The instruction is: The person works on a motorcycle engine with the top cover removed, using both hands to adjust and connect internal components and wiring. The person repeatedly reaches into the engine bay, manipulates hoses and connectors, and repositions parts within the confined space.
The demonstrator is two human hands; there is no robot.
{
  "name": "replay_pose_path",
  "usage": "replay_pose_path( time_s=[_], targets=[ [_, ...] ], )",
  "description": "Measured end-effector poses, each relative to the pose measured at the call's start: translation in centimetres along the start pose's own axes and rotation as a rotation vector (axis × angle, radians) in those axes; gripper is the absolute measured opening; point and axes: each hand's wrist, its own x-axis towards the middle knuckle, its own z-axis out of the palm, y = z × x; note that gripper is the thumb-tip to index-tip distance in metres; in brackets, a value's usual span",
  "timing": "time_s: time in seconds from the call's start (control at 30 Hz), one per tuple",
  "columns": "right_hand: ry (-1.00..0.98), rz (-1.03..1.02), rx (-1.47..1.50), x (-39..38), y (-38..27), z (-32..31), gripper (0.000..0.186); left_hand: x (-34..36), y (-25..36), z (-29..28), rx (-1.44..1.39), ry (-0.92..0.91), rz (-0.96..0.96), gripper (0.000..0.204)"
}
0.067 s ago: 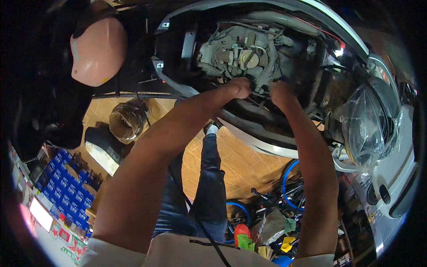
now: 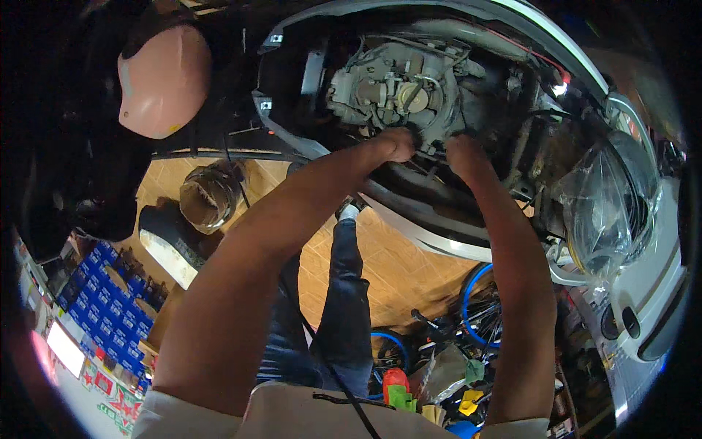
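Note:
An open step-through scooter body (image 2: 439, 219) exposes a dusty engine (image 2: 387, 84) with a round pale cap (image 2: 412, 96), hoses and cables. My left hand (image 2: 396, 145) is closed at the engine's near edge, below the round cap, around a dark part too small to name. Just to its right, my right hand (image 2: 463, 154) has curled fingers beside a thin dark cable or rod; what it grips is hidden. Both forearms reach up from the lower edge.
A pink helmet (image 2: 164, 84) lies on dark seats at upper left. Below are a bucket (image 2: 197, 205), stacked blue boxes (image 2: 106, 307) and tiled floor (image 2: 395, 285). Bicycles with blue rims (image 2: 466, 307) stand behind my legs. A plastic-wrapped scooter part (image 2: 599, 205) is at right.

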Motion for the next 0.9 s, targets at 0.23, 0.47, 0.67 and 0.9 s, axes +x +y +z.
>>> replay_pose_path(
  time_s=[0.23,0.47,0.67,0.9],
  targets=[
    [0.072,-0.03,0.045,-0.1,0.1,0.5,0.021,0.6,1.8,-4.0,-0.033,-0.024,0.011,0.008],
    [-0.162,-0.074,0.438,3.5,1.2,2.0,0.025,0.7,2.7,-4.0,-0.405,-0.053,-0.539,0.02],
    [-0.054,-0.145,0.308,2.4,0.9,0.1,0.032,0.1,4.1,-6.0,-0.262,0.206,-0.645,0.025],
    [-0.274,0.042,0.153,-5.0,-0.4,-7.5,0.036,-2.1,-2.3,-5.3,-0.685,0.204,0.003,0.017]
  ],
)
